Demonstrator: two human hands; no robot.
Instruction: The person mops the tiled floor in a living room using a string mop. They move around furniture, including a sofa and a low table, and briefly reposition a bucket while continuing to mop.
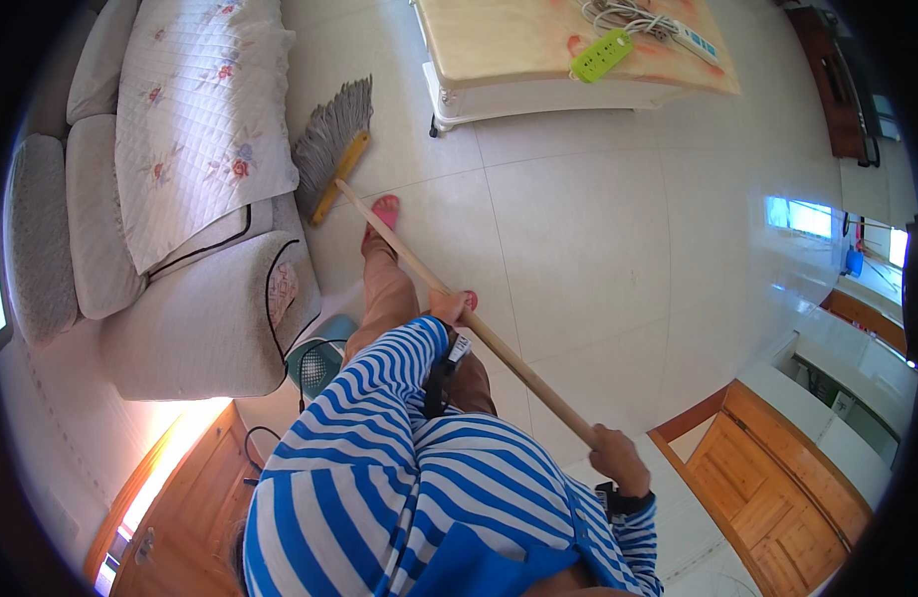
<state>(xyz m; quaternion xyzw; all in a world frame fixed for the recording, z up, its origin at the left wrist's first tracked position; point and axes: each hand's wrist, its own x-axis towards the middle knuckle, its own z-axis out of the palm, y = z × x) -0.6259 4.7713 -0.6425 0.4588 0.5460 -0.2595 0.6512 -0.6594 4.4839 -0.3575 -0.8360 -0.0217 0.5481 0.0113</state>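
Note:
A mop with grey strands and a yellow head bar lies against the tiled floor beside the sofa. Its wooden handle slants from the head down towards my right side. My left hand is wrapped around the middle of the handle, in front of my body. Near the handle's upper end, my right hand grips it too. The mop strands reach close to the sofa's front edge, and my foot in a pink slipper stands just beside the head bar.
A grey sofa with a floral quilted cover runs along the left. A teal bin stands by its arm. At the top, a low table bears a green power strip and cables. Wooden doors flank me.

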